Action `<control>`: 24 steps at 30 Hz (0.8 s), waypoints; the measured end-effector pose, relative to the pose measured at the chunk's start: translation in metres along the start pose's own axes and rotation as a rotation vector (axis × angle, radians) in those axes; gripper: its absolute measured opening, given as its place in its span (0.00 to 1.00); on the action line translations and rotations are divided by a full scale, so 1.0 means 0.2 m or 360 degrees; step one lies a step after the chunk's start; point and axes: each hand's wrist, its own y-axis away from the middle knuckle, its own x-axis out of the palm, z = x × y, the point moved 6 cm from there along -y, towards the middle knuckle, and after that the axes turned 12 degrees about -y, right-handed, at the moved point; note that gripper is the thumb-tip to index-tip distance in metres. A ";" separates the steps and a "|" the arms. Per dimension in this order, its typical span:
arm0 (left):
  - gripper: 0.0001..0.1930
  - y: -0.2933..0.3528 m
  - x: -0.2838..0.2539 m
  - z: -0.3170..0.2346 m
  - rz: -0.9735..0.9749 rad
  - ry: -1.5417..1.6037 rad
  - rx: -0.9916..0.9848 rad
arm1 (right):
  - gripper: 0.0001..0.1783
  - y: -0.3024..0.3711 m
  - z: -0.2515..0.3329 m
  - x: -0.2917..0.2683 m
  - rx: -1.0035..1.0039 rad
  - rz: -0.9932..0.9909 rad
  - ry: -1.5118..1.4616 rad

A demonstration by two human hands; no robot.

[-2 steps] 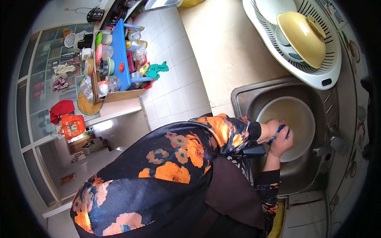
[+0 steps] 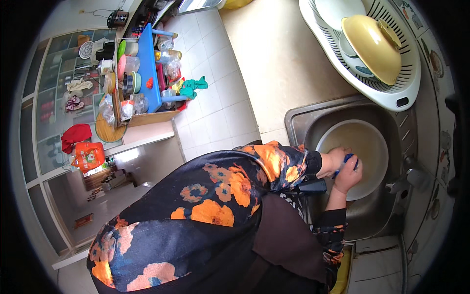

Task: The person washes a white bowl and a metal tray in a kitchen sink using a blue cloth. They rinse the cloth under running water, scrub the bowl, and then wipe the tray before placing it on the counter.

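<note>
Over the near side of a pale round basin (image 2: 380, 147), my two hands meet around a small deep-blue thing. It looks like a cloth or scrubber (image 2: 348, 158), and only bits of it show between the fingers. My right hand (image 2: 348, 176), lower in the picture, is closed around it. Beside it, my left hand (image 2: 334, 159) presses against the same blue piece with curled fingers, partly hidden. Cloudy water (image 2: 368, 161) fills the basin, which sits inside a steel sink (image 2: 306, 128).
A faucet (image 2: 399, 185) juts over the sink's far side. On the tan counter (image 2: 284, 59), a white slotted drying rack (image 2: 404, 93) holds a yellow bowl (image 2: 372, 49) and white dishes. A blue shelf (image 2: 147, 63) crowded with jars stands across the tiled floor (image 2: 220, 93).
My right hand and forearm have shifted very slightly; both hands keep their hold on the blue cloth.
</note>
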 end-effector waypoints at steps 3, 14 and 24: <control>0.22 0.01 -0.01 -0.10 -0.0051 -0.1072 0.0303 | 0.20 -0.09 -0.15 -0.03 0.0318 0.0006 0.0080; 0.37 0.13 -0.34 -0.21 -0.0133 -0.0549 -0.0190 | 0.24 -0.12 -0.35 -0.20 0.0103 0.0246 0.1326; 0.38 0.10 -0.27 -0.09 0.0066 -0.0716 -0.0356 | 0.26 -0.07 -0.34 -0.21 0.0114 0.0368 0.1151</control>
